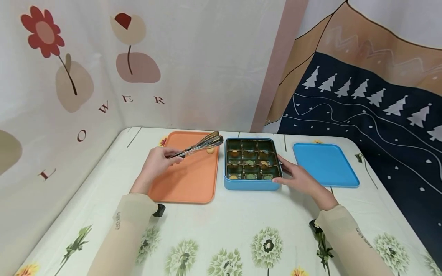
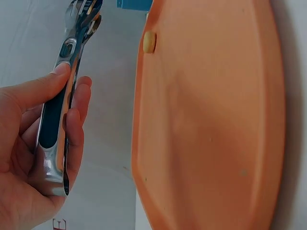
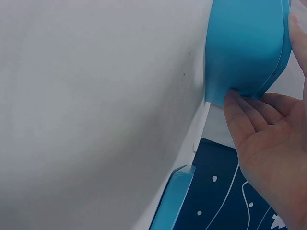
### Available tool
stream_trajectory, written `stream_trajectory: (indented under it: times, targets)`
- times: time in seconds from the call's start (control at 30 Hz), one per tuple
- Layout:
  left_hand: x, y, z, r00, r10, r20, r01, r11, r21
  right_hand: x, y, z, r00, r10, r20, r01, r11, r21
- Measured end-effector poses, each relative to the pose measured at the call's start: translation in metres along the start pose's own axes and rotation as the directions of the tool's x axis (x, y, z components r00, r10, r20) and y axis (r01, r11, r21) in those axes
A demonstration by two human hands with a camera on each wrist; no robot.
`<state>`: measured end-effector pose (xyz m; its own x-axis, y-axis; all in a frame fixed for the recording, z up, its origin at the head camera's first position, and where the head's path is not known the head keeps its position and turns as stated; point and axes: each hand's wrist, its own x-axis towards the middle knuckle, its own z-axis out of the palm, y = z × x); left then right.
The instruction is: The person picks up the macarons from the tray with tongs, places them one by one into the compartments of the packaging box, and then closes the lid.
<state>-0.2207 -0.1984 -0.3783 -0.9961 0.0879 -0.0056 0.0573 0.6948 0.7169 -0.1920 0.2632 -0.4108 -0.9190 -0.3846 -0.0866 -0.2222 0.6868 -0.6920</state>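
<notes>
My left hand [image 1: 159, 165] grips a pair of metal serving tongs [image 2: 57, 110] by the handle end, thumb on top and fingers beneath. The tongs slant over the orange tray [image 1: 186, 184], their heads near its far right corner. In that corner lies one small round yellowish biscuit [image 1: 210, 151], apart from the tongs. Right of the tray stands a blue box [image 1: 252, 185] with a gold divided insert; small biscuits show in several compartments. My right hand [image 1: 300, 178] holds the box's right side, thumb at the near corner and fingertips against the wall in the right wrist view.
A flat blue lid [image 1: 326, 165] lies on the table to the right of the box. The table wears a white flowered cloth [image 1: 241, 222]. Fabric walls [image 1: 207, 57] stand behind the table and along its left and right sides.
</notes>
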Motion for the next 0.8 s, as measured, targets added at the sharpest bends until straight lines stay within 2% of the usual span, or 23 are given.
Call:
stream_trajectory:
  times: [0.6, 0.8]
  targets:
    - [0.016, 0.023, 0.023, 0.999, 0.039, 0.013, -0.038, 0.999, -0.027, 0.0, 0.0, -0.001, 1.0, 0.016, 0.005, -0.016, 1.0, 0.021]
    - [0.02, 0.03, 0.03, 0.997, 0.056, 0.044, -0.054, 0.997, -0.063, 0.0, 0.0, -0.001, 1.0, 0.014, 0.004, -0.014, 1.0, 0.003]
